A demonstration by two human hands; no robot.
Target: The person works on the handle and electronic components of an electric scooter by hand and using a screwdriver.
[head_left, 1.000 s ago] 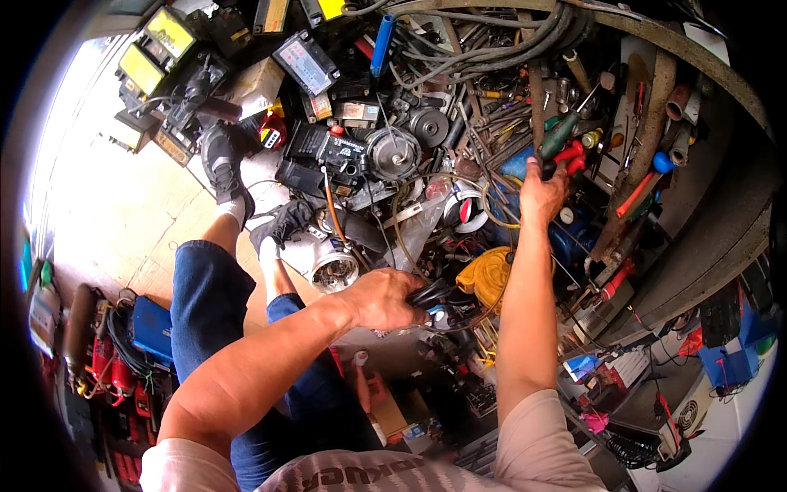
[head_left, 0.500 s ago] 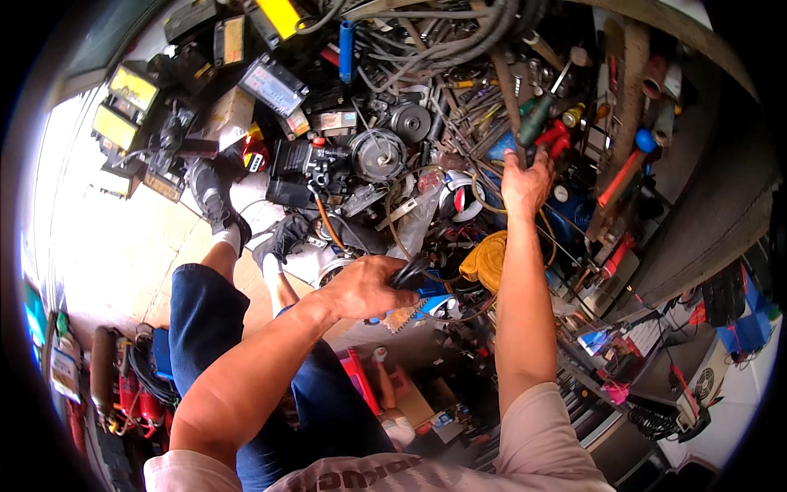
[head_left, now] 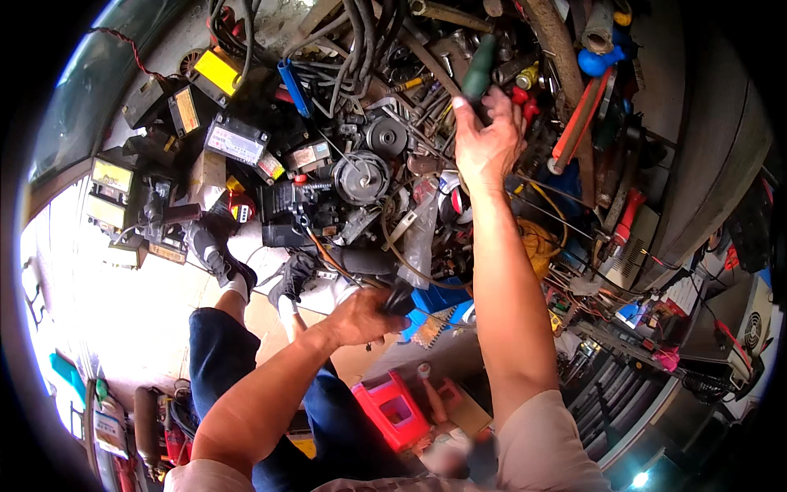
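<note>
The right hand (head_left: 487,139) has risen farther up the pile, fingers now clamped on a green-handled tool (head_left: 478,70). Nearer, the left hand (head_left: 366,316) grips a dark tool (head_left: 399,297). Beyond, a round engine part (head_left: 361,176) and tangled cables (head_left: 352,41) crowd around.

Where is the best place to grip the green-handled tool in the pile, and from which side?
Probably by its dark green handle, from the near lower side: it sticks up free of the clutter, while its working end is hidden. The right hand already has its fingers there.
</note>
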